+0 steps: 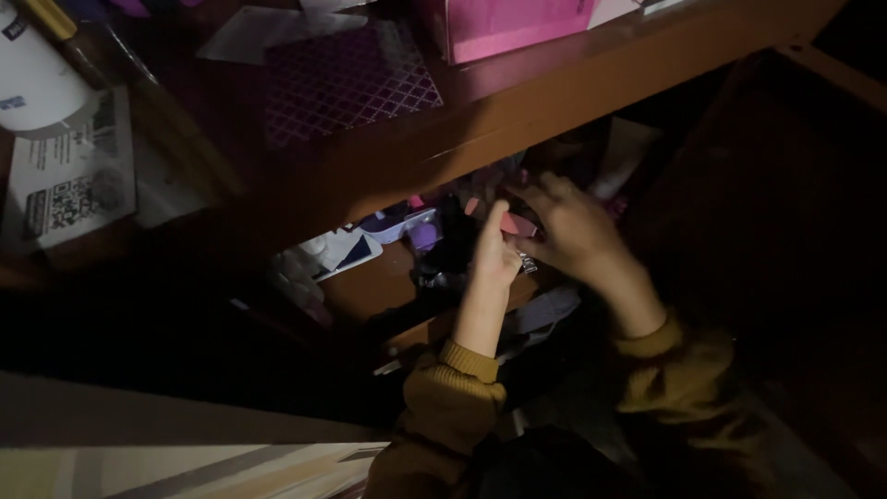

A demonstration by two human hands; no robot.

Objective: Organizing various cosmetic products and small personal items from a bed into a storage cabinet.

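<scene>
Mustard-yellow sleeves reached into a dim wooden drawer at frame centre, where the left hand and right hand met, fingers pinched together on a small pink piece lying crosswise between them.

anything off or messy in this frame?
Yes: the drawer under the wooden desk is a jumble of small items lying at all angles. The left hand and right hand meet over it around a small pink piece. The light is too dim to show any damage.
</scene>
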